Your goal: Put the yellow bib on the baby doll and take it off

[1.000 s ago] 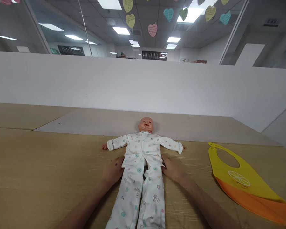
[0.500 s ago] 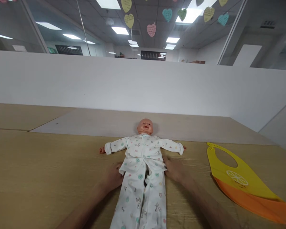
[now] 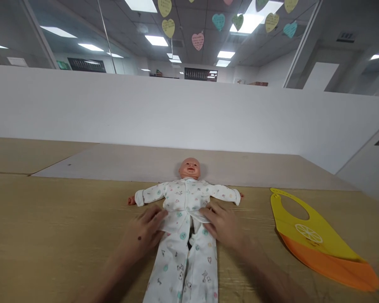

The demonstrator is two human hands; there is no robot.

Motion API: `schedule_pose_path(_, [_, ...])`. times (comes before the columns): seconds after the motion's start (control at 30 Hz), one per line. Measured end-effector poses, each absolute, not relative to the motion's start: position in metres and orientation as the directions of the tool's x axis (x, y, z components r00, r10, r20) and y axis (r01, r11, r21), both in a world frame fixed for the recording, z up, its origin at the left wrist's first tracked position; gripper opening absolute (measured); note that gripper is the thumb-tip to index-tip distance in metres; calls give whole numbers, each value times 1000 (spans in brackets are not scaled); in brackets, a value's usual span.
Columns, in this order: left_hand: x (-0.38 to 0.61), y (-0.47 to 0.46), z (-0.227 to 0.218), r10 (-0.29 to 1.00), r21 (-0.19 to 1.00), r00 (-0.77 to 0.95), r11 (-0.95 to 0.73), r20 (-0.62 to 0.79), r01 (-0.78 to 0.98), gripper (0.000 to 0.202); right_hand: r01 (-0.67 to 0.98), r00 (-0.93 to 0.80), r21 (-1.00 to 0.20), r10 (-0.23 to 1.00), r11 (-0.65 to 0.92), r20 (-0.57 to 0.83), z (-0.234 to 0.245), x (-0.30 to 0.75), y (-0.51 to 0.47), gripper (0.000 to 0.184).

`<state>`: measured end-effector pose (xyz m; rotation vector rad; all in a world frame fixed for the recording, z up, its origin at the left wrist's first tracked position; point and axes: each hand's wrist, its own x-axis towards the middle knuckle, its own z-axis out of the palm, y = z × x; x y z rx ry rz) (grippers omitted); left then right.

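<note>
A baby doll (image 3: pixel 189 168) lies on its back with its arms spread, dressed in a white printed shirt (image 3: pixel 177 200) and matching white trousers (image 3: pixel 172 265). My left hand (image 3: pixel 147 229) is at the shirt's lower left edge, its bent fingers closed on the hem. On the other side, my right hand (image 3: pixel 222 223) has its fingers curled over the shirt's right front flap near the waist. A dark gap shows between the flaps and the trouser tops. The fingertips are partly hidden in the cloth, and the forearms are blurred.
To the right, a yellow and orange bib (image 3: pixel 312 231) lies flat on the brown tabletop (image 3: pixel 66 235). A low white wall (image 3: pixel 177 113) runs behind the table, with glass above it bearing heart-shaped notes (image 3: pixel 197 41).
Both hands have come up from the doll's sides onto the lower shirt, the right one further inward over the front flap. The view has shifted slightly.
</note>
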<state>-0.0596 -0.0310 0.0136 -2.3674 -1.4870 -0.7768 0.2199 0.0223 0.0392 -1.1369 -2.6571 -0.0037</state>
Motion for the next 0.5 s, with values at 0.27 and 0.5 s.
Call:
schedule_pose_path(0.27, [-16, -39, 10, 510, -120, 511, -617, 692, 778, 22, 553, -572, -258, 586, 792, 574, 12, 193, 13, 24])
schedule_pose_path(0.5, [-2, -39, 7, 609, 50, 546, -692, 575, 720, 12, 580, -724, -112, 574, 807, 383, 16, 188, 3, 21])
